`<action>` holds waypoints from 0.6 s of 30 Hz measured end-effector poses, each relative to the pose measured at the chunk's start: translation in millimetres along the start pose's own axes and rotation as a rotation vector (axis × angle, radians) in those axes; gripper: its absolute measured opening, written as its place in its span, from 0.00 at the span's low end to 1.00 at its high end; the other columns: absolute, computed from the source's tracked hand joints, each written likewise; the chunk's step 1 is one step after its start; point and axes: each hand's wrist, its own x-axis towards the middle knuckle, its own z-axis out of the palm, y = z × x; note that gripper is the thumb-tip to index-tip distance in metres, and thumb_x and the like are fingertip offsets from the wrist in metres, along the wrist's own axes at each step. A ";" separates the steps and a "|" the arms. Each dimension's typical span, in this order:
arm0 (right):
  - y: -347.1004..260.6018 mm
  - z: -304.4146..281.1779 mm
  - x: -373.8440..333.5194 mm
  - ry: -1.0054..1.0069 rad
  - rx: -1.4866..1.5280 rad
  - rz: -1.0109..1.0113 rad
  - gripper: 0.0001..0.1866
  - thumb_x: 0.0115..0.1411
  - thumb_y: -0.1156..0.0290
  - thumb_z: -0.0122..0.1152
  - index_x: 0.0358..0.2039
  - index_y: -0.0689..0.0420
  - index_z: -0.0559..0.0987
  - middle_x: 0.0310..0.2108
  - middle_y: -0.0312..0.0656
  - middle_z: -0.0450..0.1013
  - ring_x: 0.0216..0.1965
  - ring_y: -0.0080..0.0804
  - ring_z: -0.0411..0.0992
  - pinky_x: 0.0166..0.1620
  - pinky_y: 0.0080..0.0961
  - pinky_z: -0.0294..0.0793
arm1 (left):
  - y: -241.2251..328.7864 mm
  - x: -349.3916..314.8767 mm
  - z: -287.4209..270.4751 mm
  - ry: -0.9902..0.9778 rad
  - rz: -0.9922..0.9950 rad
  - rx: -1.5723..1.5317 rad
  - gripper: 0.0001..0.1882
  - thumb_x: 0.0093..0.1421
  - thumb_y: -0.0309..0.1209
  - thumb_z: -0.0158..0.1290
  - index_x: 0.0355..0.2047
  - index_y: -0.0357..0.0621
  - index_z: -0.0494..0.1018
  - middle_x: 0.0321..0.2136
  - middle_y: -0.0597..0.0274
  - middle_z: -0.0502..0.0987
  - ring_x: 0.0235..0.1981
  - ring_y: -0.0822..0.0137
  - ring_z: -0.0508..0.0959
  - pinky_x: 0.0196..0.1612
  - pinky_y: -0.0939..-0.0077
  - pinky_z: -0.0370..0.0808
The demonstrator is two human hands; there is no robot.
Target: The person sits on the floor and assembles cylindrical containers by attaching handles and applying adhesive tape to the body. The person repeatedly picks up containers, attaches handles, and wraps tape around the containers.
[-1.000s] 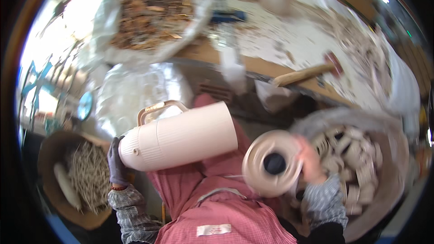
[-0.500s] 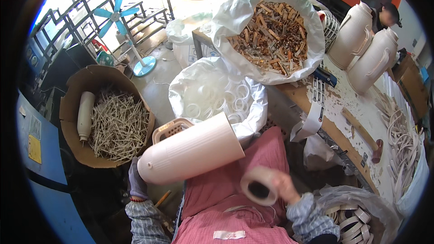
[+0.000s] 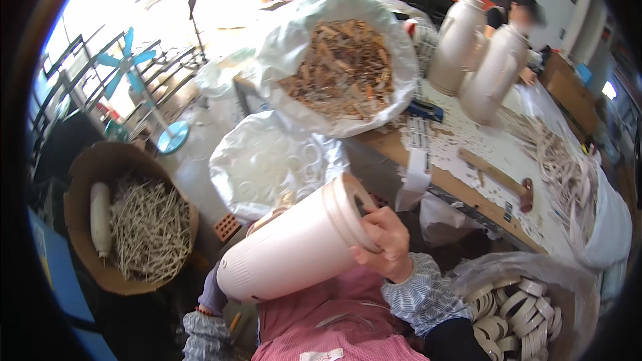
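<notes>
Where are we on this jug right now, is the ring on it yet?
Looks done: two pale jugs stand upright on the workbench. In hand: a cream jug lies tilted across the lap, the left hand under its base, the right hand pressing a ring onto its mouth. Whether it is fully seated, I cannot tell. Left: more rings wait in the bag at right.

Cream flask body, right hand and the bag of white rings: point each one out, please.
Cream flask body (image 3: pixel 294 251), head view, on its ribbed side.
Right hand (image 3: pixel 386 237), head view, on the knuckles at the flask's rim.
Bag of white rings (image 3: pixel 267 160), head view, on the clear plastic over the rings.
</notes>
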 end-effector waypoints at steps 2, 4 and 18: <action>-0.9 -5.6 -10.1 -0.029 -0.001 -0.009 0.22 0.46 0.68 0.71 0.43 0.60 0.80 0.32 0.45 0.72 0.34 0.44 0.72 0.40 0.37 0.72 | 16.8 9.5 -2.1 -0.119 -0.303 -0.795 0.24 0.65 0.38 0.43 0.59 0.41 0.64 0.55 0.53 0.71 0.55 0.58 0.71 0.57 0.64 0.69; 1.1 -8.6 -22.9 0.007 0.011 0.036 0.22 0.47 0.67 0.70 0.44 0.61 0.79 0.33 0.46 0.72 0.35 0.43 0.72 0.42 0.36 0.72 | 41.1 25.4 -9.5 -0.043 -0.346 -1.396 0.28 0.68 0.47 0.35 0.60 0.39 0.63 0.58 0.50 0.67 0.58 0.54 0.68 0.60 0.60 0.66; 26.6 -35.5 -37.3 0.591 0.439 0.618 0.16 0.64 0.66 0.56 0.46 0.66 0.77 0.35 0.37 0.75 0.37 0.22 0.70 0.41 0.22 0.70 | 84.1 115.8 -34.2 0.444 -0.170 -0.765 0.19 0.56 0.39 0.55 0.42 0.37 0.74 0.41 0.51 0.75 0.44 0.56 0.74 0.48 0.61 0.71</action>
